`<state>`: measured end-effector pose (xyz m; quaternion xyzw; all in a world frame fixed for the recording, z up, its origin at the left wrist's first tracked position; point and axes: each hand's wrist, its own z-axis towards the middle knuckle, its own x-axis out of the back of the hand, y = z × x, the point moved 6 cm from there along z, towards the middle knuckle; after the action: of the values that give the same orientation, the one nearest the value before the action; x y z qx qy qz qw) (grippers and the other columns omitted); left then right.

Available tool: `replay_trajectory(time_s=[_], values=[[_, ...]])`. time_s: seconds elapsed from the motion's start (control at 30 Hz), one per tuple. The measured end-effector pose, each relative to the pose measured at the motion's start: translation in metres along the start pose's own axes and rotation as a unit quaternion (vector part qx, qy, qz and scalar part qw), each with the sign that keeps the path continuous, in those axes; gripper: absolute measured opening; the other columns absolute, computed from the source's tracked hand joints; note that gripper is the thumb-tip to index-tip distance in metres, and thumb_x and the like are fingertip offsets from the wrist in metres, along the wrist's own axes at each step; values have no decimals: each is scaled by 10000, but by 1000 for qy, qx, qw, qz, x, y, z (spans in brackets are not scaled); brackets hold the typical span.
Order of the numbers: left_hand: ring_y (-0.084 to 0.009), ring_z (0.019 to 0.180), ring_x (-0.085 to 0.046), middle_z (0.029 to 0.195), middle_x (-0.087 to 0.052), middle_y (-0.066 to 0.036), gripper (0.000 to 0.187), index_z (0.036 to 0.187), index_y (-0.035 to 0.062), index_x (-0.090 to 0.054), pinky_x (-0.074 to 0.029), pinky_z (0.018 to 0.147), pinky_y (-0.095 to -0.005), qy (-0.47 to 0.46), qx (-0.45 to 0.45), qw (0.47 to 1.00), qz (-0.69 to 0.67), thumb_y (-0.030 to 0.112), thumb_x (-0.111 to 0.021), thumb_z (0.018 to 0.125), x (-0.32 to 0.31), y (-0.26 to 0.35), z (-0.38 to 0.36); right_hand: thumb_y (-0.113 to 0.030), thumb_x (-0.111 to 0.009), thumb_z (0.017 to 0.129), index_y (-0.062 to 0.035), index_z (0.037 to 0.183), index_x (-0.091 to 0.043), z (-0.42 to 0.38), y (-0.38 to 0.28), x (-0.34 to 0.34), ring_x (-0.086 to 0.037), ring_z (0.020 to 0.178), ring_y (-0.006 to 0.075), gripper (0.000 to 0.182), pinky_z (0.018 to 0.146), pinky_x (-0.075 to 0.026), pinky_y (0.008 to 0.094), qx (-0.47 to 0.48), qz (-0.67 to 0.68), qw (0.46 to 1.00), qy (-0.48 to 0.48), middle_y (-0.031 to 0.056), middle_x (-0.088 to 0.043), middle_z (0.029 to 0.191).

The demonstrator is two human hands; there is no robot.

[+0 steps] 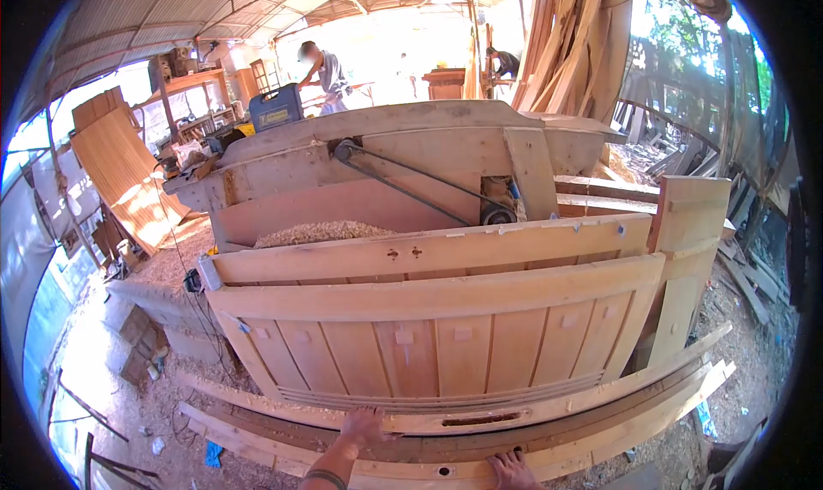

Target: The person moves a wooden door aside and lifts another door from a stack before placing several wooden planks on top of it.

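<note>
My left hand [364, 427] rests on the edge of a long wooden board [557, 411] with a slot cut in it, its fingers spread. My right hand [513, 470] lies with its fingers apart on the nearer pale board [394, 473], to the right of a small round hole. Behind both boards stands a wooden panel [463, 357] with vertical slats and small square blocks. Its top rail [429, 294] runs in front of another similar rail [514, 243]. Neither hand holds anything.
Beyond the panels is a wooden machine body [411, 151] with a belt [403, 181] and wood shavings [321, 232]. A blue case [276, 108] sits on it. One person [328, 74] stands behind; another [506, 62] is farther right. Planks [566, 53] lean at the back.
</note>
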<state>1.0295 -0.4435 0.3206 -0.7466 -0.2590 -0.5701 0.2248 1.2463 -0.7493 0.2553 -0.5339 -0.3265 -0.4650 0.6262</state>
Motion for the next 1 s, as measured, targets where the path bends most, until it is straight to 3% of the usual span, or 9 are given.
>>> replay_trajectory(time_s=[0.37, 0.47, 0.53, 0.67, 0.77, 0.93, 1.0], values=[[-317, 1190, -578, 1253, -617, -184, 903, 1276, 20, -550, -449, 1004, -444, -57, 21, 998, 12, 698, -676, 693, 21, 6, -8, -656, -821, 519, 40, 1296, -525, -1, 7, -11, -383, 1315, 461, 1084, 1132, -226, 596, -47, 18, 997, -64, 263, -492, 1338], [-322, 1167, -590, 1214, -634, -193, 889, 1257, 28, -563, -452, 998, -443, 29, -15, 999, 3, 704, -670, 691, 9, 2, -4, -657, -819, 520, 49, 1273, -540, -5, 9, -13, -388, 1309, 461, 1069, 1132, -224, 595, -32, 29, 998, -38, 270, -495, 1335], [-327, 1144, -601, 1174, -649, -199, 878, 1243, 30, -568, -439, 1010, -452, 5, -7, 1000, -10, 704, -670, 690, 0, -1, 0, -661, -816, 519, 54, 1255, -550, -10, 11, -17, -401, 1293, 459, 1061, 1125, -231, 599, 0, 14, 1000, 0, 275, -499, 1329], [-340, 1104, -617, 1108, -669, -206, 848, 1204, 35, -588, -421, 1023, -465, -14, 10, 999, -36, 704, -670, 690, 3, 0, -4, -653, -816, 519, 54, 1241, -556, -7, 8, -16, -423, 1261, 457, 1044, 1099, -259, 615, -2, 1, 1000, -28, 282, -505, 1319], [-336, 1115, -611, 1130, -662, -208, 856, 1204, 28, -594, -423, 1023, -459, 41, -5, 999, -14, 716, -655, 698, -1, -2, -2, -645, -818, 512, 48, 1231, -561, -3, 6, -9, -430, 1246, 460, 1031, 1085, -265, 626, 0, -11, 1000, -24, 280, -509, 1308], [-330, 1152, -591, 1166, -653, -200, 906, 1254, 17, -570, -390, 1056, -446, -13, -4, 1000, -16, 734, -635, 703, 9, 3, -3, -619, -835, 496, 35, 1242, -545, -6, 6, -10, -428, 1246, 466, 1034, 1082, -262, 635, -8, 35, 999, 2, 277, -502, 1312], [-329, 1163, -585, 1176, -650, -196, 917, 1272, 17, -558, -382, 1064, -443, -28, 2, 1000, -14, 732, -638, 703, 11, 4, -5, -611, -843, 495, 29, 1257, -529, -2, 2, -4, -417, 1260, 469, 1043, 1083, -262, 633, -21, 37, 999, -31, 275, -493, 1319]])
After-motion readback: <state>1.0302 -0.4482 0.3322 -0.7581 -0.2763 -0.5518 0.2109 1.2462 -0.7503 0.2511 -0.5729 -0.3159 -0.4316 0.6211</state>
